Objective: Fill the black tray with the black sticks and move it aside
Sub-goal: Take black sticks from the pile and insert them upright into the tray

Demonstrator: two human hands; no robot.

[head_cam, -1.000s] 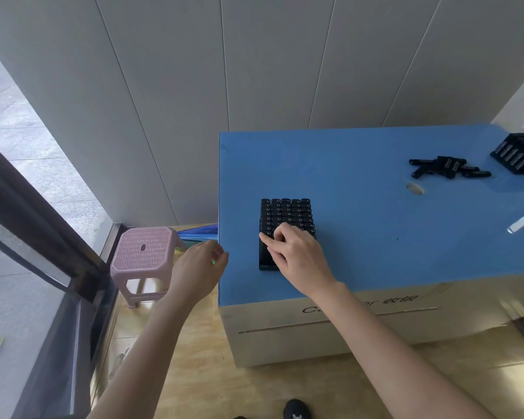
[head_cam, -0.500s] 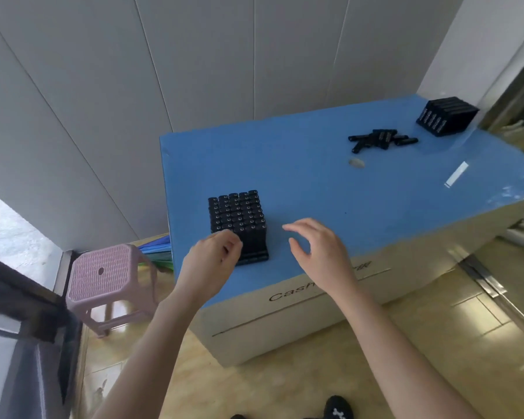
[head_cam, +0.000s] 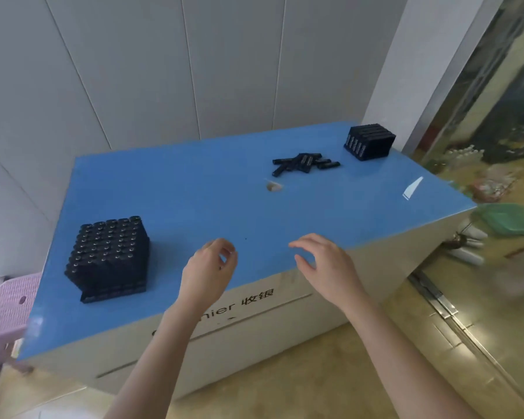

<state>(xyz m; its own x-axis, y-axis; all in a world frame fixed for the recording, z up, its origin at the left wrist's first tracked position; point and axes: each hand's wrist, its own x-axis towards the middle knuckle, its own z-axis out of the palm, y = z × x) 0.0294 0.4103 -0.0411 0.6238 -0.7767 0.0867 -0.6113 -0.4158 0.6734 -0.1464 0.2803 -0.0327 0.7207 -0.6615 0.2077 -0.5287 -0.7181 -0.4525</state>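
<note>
A black tray (head_cam: 111,293) packed with upright black sticks (head_cam: 108,251) stands on the near left of the blue table top (head_cam: 212,204). A loose pile of black sticks (head_cam: 304,163) lies at the back right, and a black stack of trays (head_cam: 369,142) sits in the far right corner. My left hand (head_cam: 208,269) hovers over the front edge, to the right of the filled tray, fingers loosely curled and holding nothing. My right hand (head_cam: 324,263) hovers beside it with relaxed, spread fingers, also holding nothing.
A small pale scrap (head_cam: 273,186) lies mid-table. A pink stool (head_cam: 3,309) stands on the floor at the left. Grey wall panels close the back. A green basket (head_cam: 510,219) and clutter sit right of the table, past a metal floor rail (head_cam: 445,309).
My right hand came off the filled tray and both hands moved right, away from it. The view swung right, so the tray now sits far left.
</note>
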